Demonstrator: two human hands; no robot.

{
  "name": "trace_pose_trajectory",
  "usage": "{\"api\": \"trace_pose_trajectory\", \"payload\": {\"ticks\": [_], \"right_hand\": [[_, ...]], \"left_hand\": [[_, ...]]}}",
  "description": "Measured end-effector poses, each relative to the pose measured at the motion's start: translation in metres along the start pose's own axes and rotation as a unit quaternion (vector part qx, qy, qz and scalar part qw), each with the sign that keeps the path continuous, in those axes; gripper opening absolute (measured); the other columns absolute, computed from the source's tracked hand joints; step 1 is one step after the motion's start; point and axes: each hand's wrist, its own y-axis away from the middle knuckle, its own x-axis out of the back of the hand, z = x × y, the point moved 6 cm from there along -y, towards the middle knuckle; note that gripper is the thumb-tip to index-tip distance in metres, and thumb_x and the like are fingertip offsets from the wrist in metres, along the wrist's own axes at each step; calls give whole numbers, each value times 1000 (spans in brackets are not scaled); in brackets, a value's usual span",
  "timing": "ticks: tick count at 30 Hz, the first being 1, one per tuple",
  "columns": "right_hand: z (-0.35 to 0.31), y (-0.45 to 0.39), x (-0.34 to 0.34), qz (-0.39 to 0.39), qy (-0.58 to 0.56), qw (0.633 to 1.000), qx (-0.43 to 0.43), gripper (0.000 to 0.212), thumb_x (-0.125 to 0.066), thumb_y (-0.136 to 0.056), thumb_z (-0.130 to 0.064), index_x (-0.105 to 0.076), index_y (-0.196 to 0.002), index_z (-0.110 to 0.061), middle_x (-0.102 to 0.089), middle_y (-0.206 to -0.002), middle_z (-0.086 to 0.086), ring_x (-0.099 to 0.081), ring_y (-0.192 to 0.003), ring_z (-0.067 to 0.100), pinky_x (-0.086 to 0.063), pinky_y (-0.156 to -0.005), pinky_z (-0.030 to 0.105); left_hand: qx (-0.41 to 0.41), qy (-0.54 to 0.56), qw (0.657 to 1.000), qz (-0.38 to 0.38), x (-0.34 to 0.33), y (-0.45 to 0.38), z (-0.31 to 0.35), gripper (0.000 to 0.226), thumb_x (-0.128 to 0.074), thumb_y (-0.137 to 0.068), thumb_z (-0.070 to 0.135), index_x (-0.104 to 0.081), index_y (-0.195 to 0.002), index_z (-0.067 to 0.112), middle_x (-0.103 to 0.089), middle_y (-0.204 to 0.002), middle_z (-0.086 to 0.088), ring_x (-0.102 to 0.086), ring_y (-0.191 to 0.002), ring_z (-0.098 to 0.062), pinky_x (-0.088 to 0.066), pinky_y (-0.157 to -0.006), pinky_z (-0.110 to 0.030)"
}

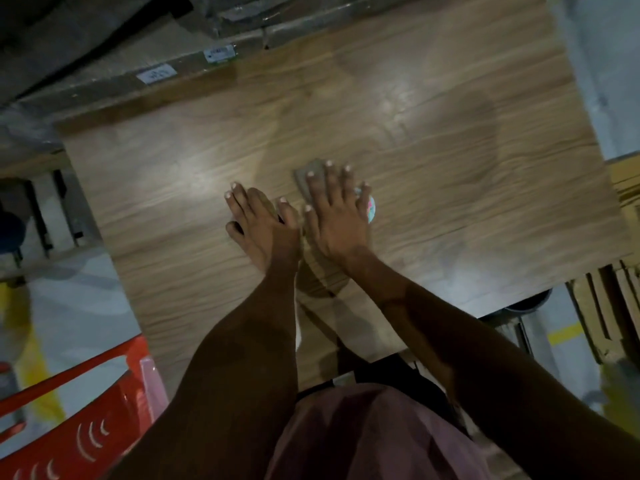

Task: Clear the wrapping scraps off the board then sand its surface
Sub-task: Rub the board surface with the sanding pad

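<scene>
The place looked like a dim workshop or storeroom for furniture panels. A large wood-grain board (pixel 381 109) lay flat as a work surface, and more long panels with white printed labels (pixel 156 74) were stacked along its far edge under plastic wrapping (pixel 69 39). Flattened brown cardboard (pixel 620 306) stood on edge to the right. The floor (pixel 79 306) was pale concrete with a yellow painted line (pixel 564 333), and a red plastic chair (pixel 69 410) stood at the lower left.
</scene>
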Motion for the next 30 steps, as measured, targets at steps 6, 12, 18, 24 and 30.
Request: {"api": "trace_pose_trajectory", "payload": {"ticks": [6, 12, 18, 24, 30], "right_hand": [[40, -51, 17, 6, 30, 999, -35, 62, -23, -107, -49, -17, -165, -27, -13, -173, 10, -11, -158, 40, -11, -121, 68], [28, -84, 25, 41, -14, 985, -167, 61, -27, -106, -46, -22, -164, -27, -15, -172, 10, -10, -157, 43, -12, -119, 71], [-14, -95, 11, -10, 35, 999, 40, 63, -28, -104, -48, -24, -163, -29, -17, -172, 6, -15, -158, 37, -16, -119, 69], [51, -121, 32, 32, 9, 992, -120, 62, -27, -105, -49, -21, -163, -31, -15, -173, 7, -11, -158, 40, -14, -122, 65], [2, -115, 21, -3, 35, 999, -37, 62, -26, -105, -48, -17, -164, -30, -10, -173, 7, -10, -157, 41, -12, -118, 72]], "left_hand": [[1, -13, 1000, -12, -3, -2, -1, 62, -38, -100, 47, -37, -150, 11, -20, -170, -8, -13, -158, -25, -24, -115, -52], [3, -10, 1000, -21, -2, -1, 0, 61, -39, -100, 47, -38, -149, 11, -20, -170, -9, -12, -158, -25, -25, -115, -53], [-6, -7, 1000, -21, 0, -1, 1, 62, -41, -99, 47, -41, -148, 9, -23, -169, -11, -16, -157, -28, -27, -113, -52], [-5, -1, 1000, -29, 0, -2, 0, 57, -44, -100, 46, -43, -145, 11, -25, -168, -10, -20, -156, -28, -25, -113, -52], [-27, -49, 998, -14, 13, -40, 11, 44, -43, -97, 42, -53, -124, 9, -48, -144, -16, -44, -123, -36, -32, -105, -49]]}}
